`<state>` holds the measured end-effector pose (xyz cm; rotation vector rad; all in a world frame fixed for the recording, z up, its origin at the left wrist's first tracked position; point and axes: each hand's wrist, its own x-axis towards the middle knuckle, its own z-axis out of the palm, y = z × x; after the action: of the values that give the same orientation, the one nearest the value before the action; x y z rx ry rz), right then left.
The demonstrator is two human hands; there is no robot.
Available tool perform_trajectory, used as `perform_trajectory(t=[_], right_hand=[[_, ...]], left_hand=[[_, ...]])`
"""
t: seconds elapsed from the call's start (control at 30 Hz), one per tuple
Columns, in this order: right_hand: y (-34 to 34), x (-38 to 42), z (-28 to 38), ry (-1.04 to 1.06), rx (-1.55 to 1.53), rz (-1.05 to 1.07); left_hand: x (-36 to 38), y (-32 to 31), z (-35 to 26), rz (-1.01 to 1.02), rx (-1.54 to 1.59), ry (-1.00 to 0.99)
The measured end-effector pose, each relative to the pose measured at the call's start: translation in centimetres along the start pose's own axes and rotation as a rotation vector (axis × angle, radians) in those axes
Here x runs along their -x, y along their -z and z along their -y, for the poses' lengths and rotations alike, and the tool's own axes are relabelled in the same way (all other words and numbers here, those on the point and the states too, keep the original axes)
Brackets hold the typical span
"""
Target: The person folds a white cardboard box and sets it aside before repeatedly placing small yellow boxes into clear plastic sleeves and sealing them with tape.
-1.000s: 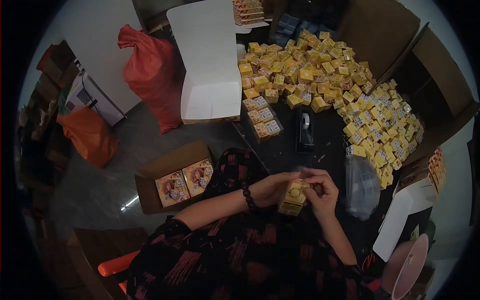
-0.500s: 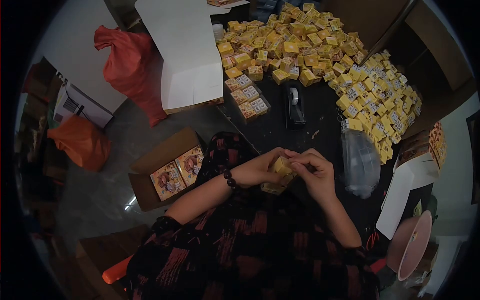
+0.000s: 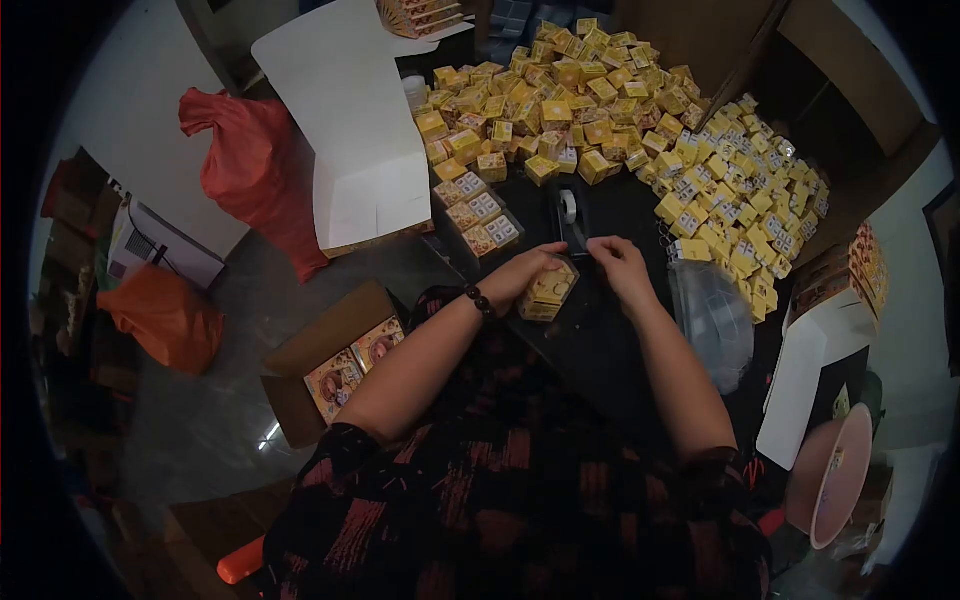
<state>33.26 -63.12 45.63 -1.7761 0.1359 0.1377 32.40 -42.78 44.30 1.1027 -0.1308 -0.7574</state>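
A pale wall [image 3: 150,120] rises at left above a grey, glossy floor [image 3: 200,430] carrying a bright streak of light [image 3: 270,436]; the counter [image 3: 625,212] is black, the room dim.

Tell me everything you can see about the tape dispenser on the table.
The tape dispenser is black, apparently plastic, with a pale tape roll in its far part. It sits upright on the dark table, on the near side of the yellow box heap. Its near end lies close to both hands: the left hand and the right hand. Whether the right fingertips touch it or its tape can't be told.
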Motion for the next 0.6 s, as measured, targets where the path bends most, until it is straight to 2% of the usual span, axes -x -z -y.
perform_trajectory(t=[0.03, 0.07, 0.13, 0.17, 0.23, 0.27, 0.33, 0.37, 0.47, 0.53, 0.57, 0.6], right_hand=[[0.3, -1.0, 0.0, -0.149, 0.056, 0.173], [0.8, -1.6, -0.1, -0.145, 0.055, 0.168], [1.6, -2.4, -1.0, -0.351, -0.418, 0.312], [1.7, -1.9, -0.7, -0.355, -0.420, 0.309], [1.4, 0.2, 0.0, -0.323, -0.708, 0.183], [0.8, 1.1, -0.7, -0.328, -0.711, 0.178], [-0.5, 2.6, -2.6, -0.149, -0.316, 0.054], [-1.2, 2.3, -4.7, -0.057, -0.283, 0.004], [-1.4, 1.8, -7.4, 0.014, -0.367, -0.041], [-0.9, 4.4, -4.0, -0.061, -0.480, 0.017], [-0.7, 5.5, -2.2, -0.143, -0.592, 0.080], [-0.7, 6.1, -1.3, -0.146, -0.592, 0.077]], left_hand=[[-0.9, 0.5, 0.5, -0.004, -0.046, 0.042], [-1.0, 0.2, 0.2, 0.000, -0.051, 0.041], [-0.8, -0.3, 0.1, -0.025, -0.055, 0.054], [-0.8, -0.3, 0.1, -0.024, -0.053, 0.059], [-0.7, -0.2, 0.4, -0.020, -0.010, 0.064], [-0.8, 0.0, 0.6, -0.018, -0.008, 0.071], [-1.0, 0.1, 0.9, -0.013, -0.005, 0.044], [-0.9, 0.0, 1.0, -0.007, -0.005, 0.049], [-0.9, -0.1, 1.0, -0.026, 0.016, 0.021], [-1.2, 0.6, 2.6, -0.115, -0.258, -0.258], [-1.0, 0.5, 2.5, -0.112, -0.259, -0.263], [-0.4, 0.1, 2.6, -0.151, -0.398, -0.369]])
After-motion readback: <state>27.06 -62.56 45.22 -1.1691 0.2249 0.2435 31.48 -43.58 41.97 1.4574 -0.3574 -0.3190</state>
